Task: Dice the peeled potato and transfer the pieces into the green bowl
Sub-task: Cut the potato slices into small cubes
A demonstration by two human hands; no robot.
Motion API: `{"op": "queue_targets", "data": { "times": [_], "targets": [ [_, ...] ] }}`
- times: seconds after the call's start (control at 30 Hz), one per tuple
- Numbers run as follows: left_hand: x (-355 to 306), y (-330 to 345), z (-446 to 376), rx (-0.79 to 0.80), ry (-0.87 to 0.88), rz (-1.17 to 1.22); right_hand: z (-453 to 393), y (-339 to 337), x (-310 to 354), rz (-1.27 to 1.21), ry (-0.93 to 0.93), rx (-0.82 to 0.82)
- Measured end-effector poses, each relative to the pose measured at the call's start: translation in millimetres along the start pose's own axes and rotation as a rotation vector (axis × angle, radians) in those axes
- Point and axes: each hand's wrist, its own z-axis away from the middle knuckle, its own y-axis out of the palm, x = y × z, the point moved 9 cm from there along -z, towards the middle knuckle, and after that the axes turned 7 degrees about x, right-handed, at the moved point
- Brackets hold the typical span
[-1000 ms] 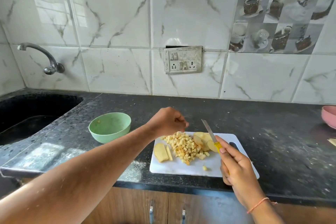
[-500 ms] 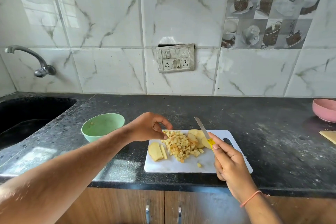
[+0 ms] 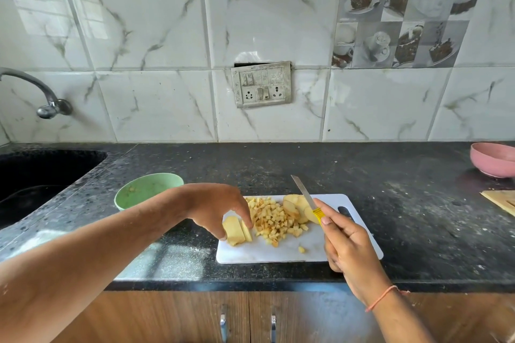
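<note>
A white cutting board (image 3: pixel 289 255) lies on the black counter. On it sits a heap of diced potato (image 3: pixel 274 218), thick potato slices (image 3: pixel 237 230) at its left end, and round slices (image 3: pixel 294 205) at the back. My left hand (image 3: pixel 220 206) reaches down over the left slices, fingertips touching them on both sides. My right hand (image 3: pixel 345 242) grips a yellow-handled knife (image 3: pixel 305 195), blade pointing up and away over the round slices. The green bowl (image 3: pixel 145 189) stands left of the board, partly hidden by my left forearm, with a few bits inside.
A black sink (image 3: pixel 36 175) with a tap (image 3: pixel 47 103) lies at the far left. A pink bowl (image 3: pixel 493 159) and a wooden board corner (image 3: pixel 501 200) sit at the right. The counter's front edge runs just below the cutting board.
My left hand came down from above the diced heap and moved left onto the thick slices. The right hand with the knife stayed about where it was.
</note>
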Motion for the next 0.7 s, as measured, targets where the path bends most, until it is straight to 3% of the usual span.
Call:
{"op": "queue_targets", "data": {
  "times": [0.5, 0.7],
  "targets": [
    [0.0, 4.9, -3.6, 0.042, 0.063, -0.164, -0.9, -2.0, -5.3, -0.014, 0.015, -0.022],
    [12.1, 8.1, 0.9, -0.02, -0.04, -0.075, -0.8, -2.4, -5.1, -0.015, 0.013, -0.019]
  ]
}}
